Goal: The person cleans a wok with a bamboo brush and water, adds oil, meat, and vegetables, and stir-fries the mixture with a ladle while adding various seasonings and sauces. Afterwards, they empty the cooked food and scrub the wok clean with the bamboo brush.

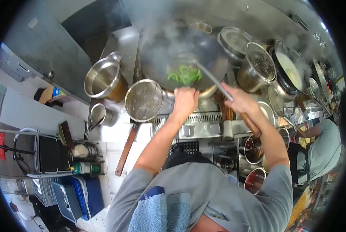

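Green cut vegetables (186,75) lie in our round dark wok (211,49) at twelve o'clock. Our left hand (186,101) meets its rim, grip unclear; our right hand (242,99) clasps a wood-ended metal utensil (214,80). At two, a cylindrical steel pot (250,82) holds a mesh strainer (260,58).

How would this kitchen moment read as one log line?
left hand: at near rim of wok | right hand: gripping long-handled utensil | wok: green pieces inside, haze above | strainer: left of wok

The metal stove counter (126,42) bears a wok (211,56), a large steel pot (102,79) and a small steel cup (99,114).
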Demonstrator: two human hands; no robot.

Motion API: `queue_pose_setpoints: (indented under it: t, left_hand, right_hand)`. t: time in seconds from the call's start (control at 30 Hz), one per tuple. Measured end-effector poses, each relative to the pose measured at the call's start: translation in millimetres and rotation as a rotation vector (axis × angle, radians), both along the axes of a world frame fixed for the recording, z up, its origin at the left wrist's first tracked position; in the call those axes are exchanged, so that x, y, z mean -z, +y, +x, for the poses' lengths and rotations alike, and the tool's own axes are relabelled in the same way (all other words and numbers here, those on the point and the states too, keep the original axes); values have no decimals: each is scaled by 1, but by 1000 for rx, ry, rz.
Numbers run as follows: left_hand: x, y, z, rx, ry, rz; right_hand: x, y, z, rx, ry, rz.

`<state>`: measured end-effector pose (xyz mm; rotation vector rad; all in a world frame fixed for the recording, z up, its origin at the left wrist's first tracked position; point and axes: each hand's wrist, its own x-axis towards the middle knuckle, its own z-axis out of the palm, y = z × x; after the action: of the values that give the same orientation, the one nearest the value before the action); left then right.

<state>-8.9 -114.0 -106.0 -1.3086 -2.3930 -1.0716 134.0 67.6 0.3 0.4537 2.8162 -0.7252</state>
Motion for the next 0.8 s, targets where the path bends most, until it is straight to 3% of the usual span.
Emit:
queue_pose_setpoints:
  t: [0.13, 0.2, 0.27, 0.37, 0.4, 0.43, 0.5, 0.57, 0.6, 0.73, 0.8]
  left_hand:
    - [-9, -7, 5, 48, -1, 17]
    - [-29, -13, 14, 80, 0, 65]
    - [-8, 4, 3, 40, -16, -13]
    - [2, 13, -4, 31, -21, -30]
    - [-12, -1, 3, 53, -9, 21]
    - [-22, -13, 7, 78, 1, 65]
    - [-18, -16, 6, 97, -39, 40]
    - [-2, 1, -10, 71, -52, 24]
    - [2, 6, -11, 51, -50, -18]
    - [-36, -20, 16, 111, -66, 57]
    - [-20, -3, 4, 69, -44, 25]
  right_hand:
    - [-15, -12, 9, 91, 27, 123]
    - [-15, -6, 4, 72, 165, -52]
    - [-14, -18, 4, 54, 153, -142]
    - [8, -19, -17, 52, -25, -153]
    - [34, -10, -11, -101, 184, -29]
    - [14, -15, -14, 7, -42, -119]
    - [34, -1, -5, -69, 199, -18]
    - [-9, -17, -16, 159, -72, -196]
    - [10, -8, -14, 198, 97, -353]
    - [17, 6, -23, 314, 235, -528]
    - [23, 11, -40, 326, 237, -535]
